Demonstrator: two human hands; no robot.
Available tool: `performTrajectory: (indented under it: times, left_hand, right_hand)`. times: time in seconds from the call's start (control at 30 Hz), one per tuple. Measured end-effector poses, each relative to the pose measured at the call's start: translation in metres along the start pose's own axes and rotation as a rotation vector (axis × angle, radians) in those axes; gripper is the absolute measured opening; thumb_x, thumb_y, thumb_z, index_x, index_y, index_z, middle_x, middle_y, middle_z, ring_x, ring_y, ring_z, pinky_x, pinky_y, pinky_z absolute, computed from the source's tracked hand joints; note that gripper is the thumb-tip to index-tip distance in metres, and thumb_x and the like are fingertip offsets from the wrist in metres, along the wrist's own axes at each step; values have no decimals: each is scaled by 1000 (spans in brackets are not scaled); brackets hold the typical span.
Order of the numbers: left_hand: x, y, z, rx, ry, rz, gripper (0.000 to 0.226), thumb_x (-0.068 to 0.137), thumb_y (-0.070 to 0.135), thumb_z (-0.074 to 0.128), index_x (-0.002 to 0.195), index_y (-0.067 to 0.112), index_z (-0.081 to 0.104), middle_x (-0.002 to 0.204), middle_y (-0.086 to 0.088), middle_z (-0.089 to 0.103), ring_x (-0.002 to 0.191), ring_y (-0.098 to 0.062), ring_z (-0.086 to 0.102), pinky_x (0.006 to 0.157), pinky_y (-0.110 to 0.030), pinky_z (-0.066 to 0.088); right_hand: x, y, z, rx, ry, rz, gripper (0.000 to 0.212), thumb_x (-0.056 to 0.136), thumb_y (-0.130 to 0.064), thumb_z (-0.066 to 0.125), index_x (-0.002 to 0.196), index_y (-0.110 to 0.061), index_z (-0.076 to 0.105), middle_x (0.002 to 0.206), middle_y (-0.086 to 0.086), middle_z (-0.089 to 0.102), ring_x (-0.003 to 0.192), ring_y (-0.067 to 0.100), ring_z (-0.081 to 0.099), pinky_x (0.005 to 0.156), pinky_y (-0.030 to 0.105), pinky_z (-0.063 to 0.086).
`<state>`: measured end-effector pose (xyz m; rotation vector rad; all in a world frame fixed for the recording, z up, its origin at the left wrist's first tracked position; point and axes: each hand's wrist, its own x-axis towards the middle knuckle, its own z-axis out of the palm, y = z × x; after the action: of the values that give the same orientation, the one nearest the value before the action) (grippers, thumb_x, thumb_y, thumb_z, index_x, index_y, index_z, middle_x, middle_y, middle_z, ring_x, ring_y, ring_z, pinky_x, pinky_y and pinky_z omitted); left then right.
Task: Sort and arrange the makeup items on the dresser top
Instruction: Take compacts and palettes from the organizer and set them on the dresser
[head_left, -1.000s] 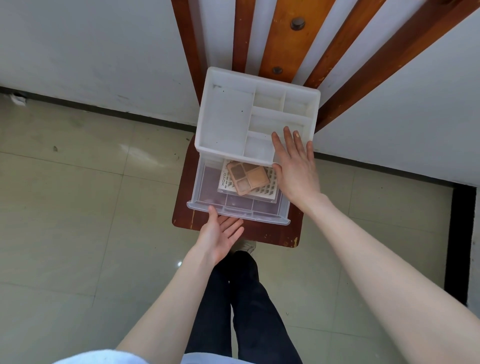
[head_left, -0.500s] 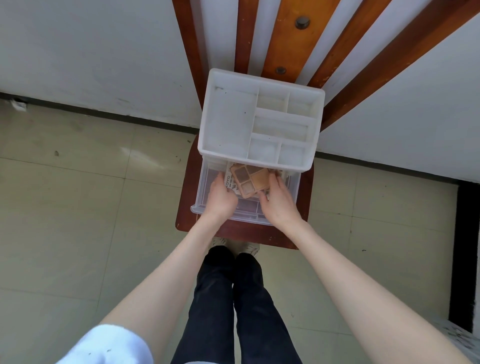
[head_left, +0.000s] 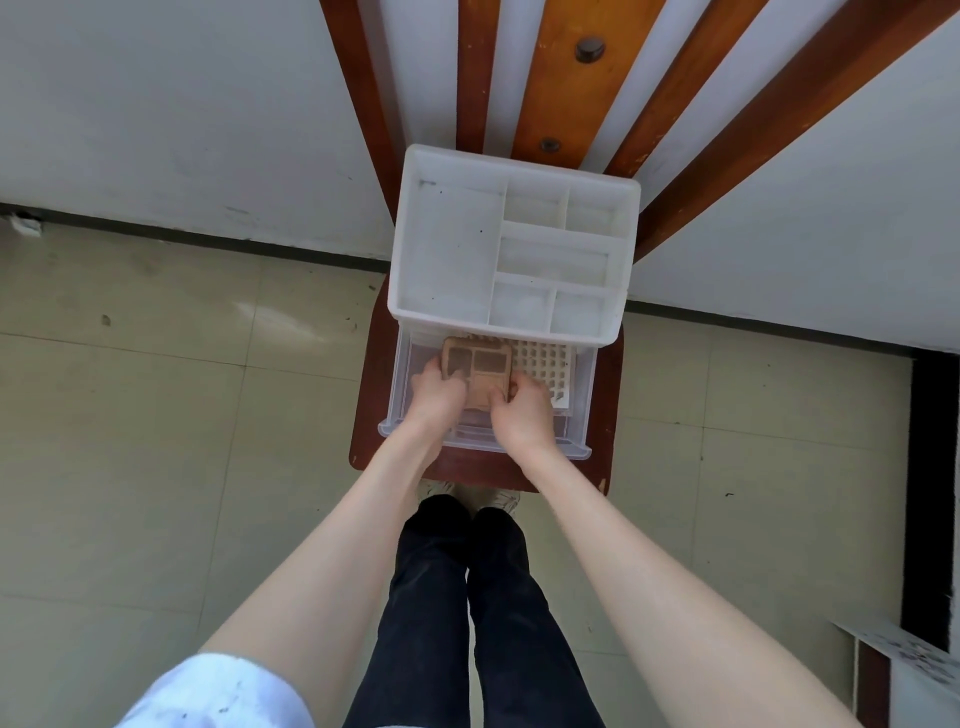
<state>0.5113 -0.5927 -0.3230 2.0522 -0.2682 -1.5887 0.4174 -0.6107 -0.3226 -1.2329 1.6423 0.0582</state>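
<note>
A white makeup organiser (head_left: 452, 244) with several bare top compartments stands on a small brown wooden stand (head_left: 366, 415). Its clear drawer (head_left: 582, 415) is pulled out toward me. Inside the drawer, a tan eyeshadow palette (head_left: 480, 366) with brown pans lies over a white patterned flat box (head_left: 545, 364). My left hand (head_left: 436, 397) grips the palette's left edge, and my right hand (head_left: 522, 410) grips its right lower edge. Both hands are inside the drawer.
The stand sits against a white wall (head_left: 182, 114) with brown and orange wooden slats (head_left: 561, 78) rising behind the organiser. Beige floor tiles (head_left: 156, 441) surround it. My dark trouser legs (head_left: 467, 613) are directly below. A low white object (head_left: 914, 670) lies at the lower right corner.
The right hand left the organiser's top and the left hand left the drawer front; both went into the drawer and took hold of the palette, which has shifted left and squared up.
</note>
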Motion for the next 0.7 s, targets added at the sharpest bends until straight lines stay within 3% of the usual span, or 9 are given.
performTrajectory:
  times: [0.13,0.2,0.27,0.37,0.47,0.57,0.63,0.7]
  left_hand:
    - [5,4,7,86,33,-4,48,92,13,35,139,13,29,140,-13,36,126,-31,40,107,-50,32]
    - [2,6,9,46,29,-5,50,89,6,35,139,12,28,137,-11,42,124,-29,42,105,-42,34]
    - [0,3,9,-8,9,4,51,89,0,33,138,10,28,131,-9,48,117,-24,47,92,-31,39]
    - [-3,0,5,-55,11,46,51,90,-2,31,139,9,30,129,-9,51,107,-18,49,82,-27,39]
    - [-3,1,2,-92,3,50,46,94,5,29,139,11,33,129,-7,52,105,-18,52,76,-23,42]
    - [-6,1,-3,-102,-19,55,42,96,6,25,133,10,44,121,-8,58,96,-15,54,61,-15,41]
    - [-5,-1,-6,-87,-19,65,43,95,3,23,129,8,49,118,-10,60,94,-15,56,63,-15,44]
    - [-4,-5,-8,-58,-8,89,40,96,4,26,128,7,50,119,-11,60,100,-18,58,75,-22,48]
  right_hand:
    - [-1,3,2,104,-4,59,37,96,-15,46,132,-8,47,131,12,47,118,28,48,103,36,38]
    - [-1,4,-2,187,-16,94,35,96,-12,45,130,-7,49,120,7,52,110,23,51,93,28,41]
    - [0,5,-6,288,-25,159,35,96,-10,45,130,-7,47,118,4,54,107,20,52,91,28,42]
    - [4,6,-8,390,-13,227,31,95,-14,49,125,-7,50,124,10,56,109,23,54,100,38,44]
    - [4,4,-7,428,-9,251,27,94,-18,54,118,-7,51,113,5,55,100,19,50,92,31,43]
    - [4,5,-7,464,8,258,26,93,-16,56,116,-7,55,115,8,60,100,20,53,86,31,43]
    - [2,9,-9,487,0,263,17,93,-14,55,108,-10,59,115,9,63,103,22,57,91,34,46]
    - [0,13,-14,507,-12,260,16,93,-12,54,107,-10,61,113,9,64,105,24,58,95,37,47]
